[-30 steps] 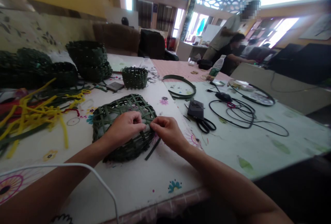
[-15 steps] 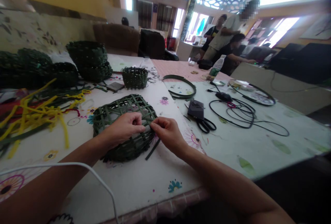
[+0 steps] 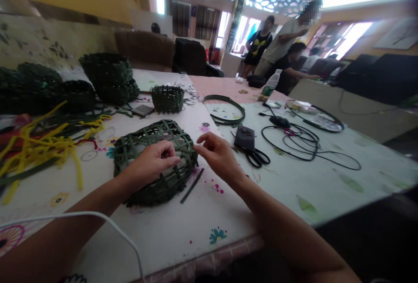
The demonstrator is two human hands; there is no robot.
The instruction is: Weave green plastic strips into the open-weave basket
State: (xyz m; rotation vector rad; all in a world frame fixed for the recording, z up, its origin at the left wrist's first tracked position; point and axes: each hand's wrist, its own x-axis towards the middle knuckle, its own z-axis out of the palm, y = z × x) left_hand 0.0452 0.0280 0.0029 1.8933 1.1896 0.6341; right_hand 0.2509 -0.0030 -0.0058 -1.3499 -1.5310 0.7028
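Observation:
A dark green woven basket (image 3: pixel 153 191) lies on the table in front of me, its open lattice of strips facing up. My left hand (image 3: pixel 156 159) rests over the top of the basket with its fingers curled onto the weave and the thumb pointing right; the fingertips are partly hidden. At the basket's right edge is my right hand (image 3: pixel 217 154), thumb and forefinger slightly apart, with nothing visible between them. A short loose green strip (image 3: pixel 192 186) lies on the tablecloth just right of the basket.
Yellow strips (image 3: pixel 39 148) lie at left, before stacked green baskets (image 3: pixel 111 78). A small basket (image 3: pixel 167 99) stands behind. To the right are a coiled strip (image 3: pixel 241 111), black scissors (image 3: pixel 257 158), a dark box (image 3: pixel 244 138), cables (image 3: pixel 313 139) and a bottle (image 3: pixel 271 83). A white cord (image 3: pixel 98 214) crosses my left forearm.
My right hand has come up from the basket's right edge, and its fingers have parted. My left hand stays on the basket. In the background, a person has moved left.

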